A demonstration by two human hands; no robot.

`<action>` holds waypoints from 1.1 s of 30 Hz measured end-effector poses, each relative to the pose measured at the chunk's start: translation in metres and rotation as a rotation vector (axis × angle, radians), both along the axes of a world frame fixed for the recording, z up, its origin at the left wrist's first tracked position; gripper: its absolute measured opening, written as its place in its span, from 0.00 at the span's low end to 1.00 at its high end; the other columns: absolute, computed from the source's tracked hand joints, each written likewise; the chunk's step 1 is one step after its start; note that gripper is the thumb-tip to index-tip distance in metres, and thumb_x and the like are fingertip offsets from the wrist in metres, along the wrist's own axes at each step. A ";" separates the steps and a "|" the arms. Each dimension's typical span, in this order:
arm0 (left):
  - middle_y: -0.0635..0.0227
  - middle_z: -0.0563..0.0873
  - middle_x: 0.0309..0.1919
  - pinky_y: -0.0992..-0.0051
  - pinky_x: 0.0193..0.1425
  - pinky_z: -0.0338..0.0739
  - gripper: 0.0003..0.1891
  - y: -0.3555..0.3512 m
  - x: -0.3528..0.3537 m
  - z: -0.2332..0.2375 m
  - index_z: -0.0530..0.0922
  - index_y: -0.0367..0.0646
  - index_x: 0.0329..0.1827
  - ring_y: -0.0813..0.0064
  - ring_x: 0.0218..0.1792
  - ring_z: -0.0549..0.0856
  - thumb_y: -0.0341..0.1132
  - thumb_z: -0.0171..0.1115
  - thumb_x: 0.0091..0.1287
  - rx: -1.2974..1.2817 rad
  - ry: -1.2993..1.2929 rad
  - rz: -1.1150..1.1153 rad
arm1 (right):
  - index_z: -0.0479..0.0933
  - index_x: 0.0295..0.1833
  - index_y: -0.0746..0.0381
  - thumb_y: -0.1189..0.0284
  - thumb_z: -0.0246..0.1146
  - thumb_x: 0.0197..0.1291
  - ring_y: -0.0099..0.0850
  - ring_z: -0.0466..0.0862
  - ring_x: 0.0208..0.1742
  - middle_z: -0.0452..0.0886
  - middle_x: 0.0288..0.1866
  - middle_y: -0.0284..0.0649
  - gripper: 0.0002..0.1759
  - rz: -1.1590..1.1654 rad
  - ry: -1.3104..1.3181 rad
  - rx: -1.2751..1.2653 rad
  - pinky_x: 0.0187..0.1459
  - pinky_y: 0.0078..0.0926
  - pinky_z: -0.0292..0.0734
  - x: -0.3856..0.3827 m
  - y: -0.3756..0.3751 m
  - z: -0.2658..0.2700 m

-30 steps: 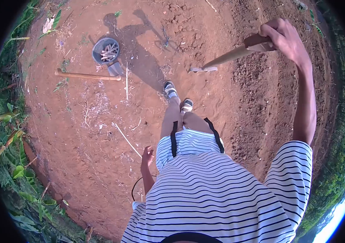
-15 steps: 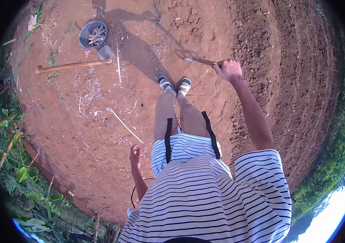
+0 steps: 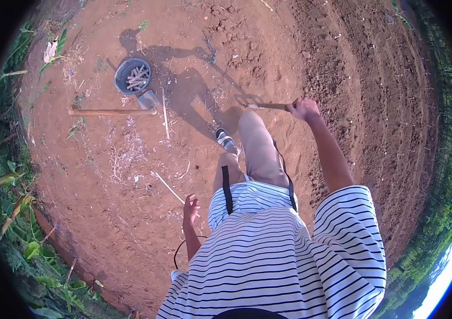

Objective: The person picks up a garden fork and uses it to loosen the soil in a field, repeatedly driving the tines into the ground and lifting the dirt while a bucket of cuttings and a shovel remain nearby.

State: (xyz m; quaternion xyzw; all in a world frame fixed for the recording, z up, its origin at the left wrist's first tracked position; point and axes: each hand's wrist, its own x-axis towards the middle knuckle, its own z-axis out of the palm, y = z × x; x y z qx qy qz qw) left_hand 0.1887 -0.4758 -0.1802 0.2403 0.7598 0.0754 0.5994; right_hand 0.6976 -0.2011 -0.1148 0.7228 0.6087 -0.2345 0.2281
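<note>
My right hand [image 3: 304,109], closed, grips the wooden handle of a fork hoe [image 3: 274,106], held out to the right. Its pronged end is low near my raised knee; prongs and their shadow are hard to tell apart. At my left side, my left hand [image 3: 191,208] hangs with fingers loosely bent and apart, holding nothing visible. A thin pale stick [image 3: 168,186] lies on the ground, appearing near that hand's fingertips.
A dark bucket [image 3: 118,80] holding several cut stem pieces [image 3: 138,78] stands ahead left. Beside it lies a hoe with a wooden handle [image 3: 112,112] and metal blade [image 3: 148,100]. Tilled soil [image 3: 369,106] runs along the right; green plants [image 3: 29,250] border the left.
My right leg has lifted and bent forward in a step. The bucket and hoe appear lower in view. My right hand still grips the fork hoe; my left hand has shifted slightly right.
</note>
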 end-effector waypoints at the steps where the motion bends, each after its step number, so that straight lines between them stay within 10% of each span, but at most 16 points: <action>1: 0.64 0.78 0.40 0.80 0.25 0.70 0.18 0.007 -0.004 -0.002 0.65 0.52 0.57 0.76 0.31 0.80 0.41 0.51 0.65 -0.004 -0.011 -0.047 | 0.78 0.41 0.62 0.45 0.45 0.53 0.45 0.79 0.43 0.78 0.41 0.53 0.32 0.028 0.013 0.022 0.45 0.37 0.74 0.002 -0.004 -0.005; 28: 0.60 0.78 0.44 0.76 0.30 0.74 0.19 0.182 0.087 -0.016 0.65 0.49 0.58 0.70 0.36 0.81 0.38 0.50 0.63 0.043 0.022 -0.119 | 0.73 0.36 0.59 0.54 0.46 0.55 0.44 0.80 0.36 0.79 0.31 0.49 0.21 0.169 0.428 -0.172 0.44 0.38 0.72 0.027 0.006 -0.010; 33: 0.56 0.79 0.44 0.68 0.44 0.72 0.22 0.207 0.109 0.012 0.63 0.48 0.60 0.65 0.39 0.81 0.42 0.48 0.63 0.032 -0.054 -0.329 | 0.75 0.39 0.57 0.54 0.48 0.54 0.44 0.79 0.40 0.79 0.34 0.49 0.20 0.189 0.331 -0.268 0.47 0.38 0.70 0.031 0.002 -0.019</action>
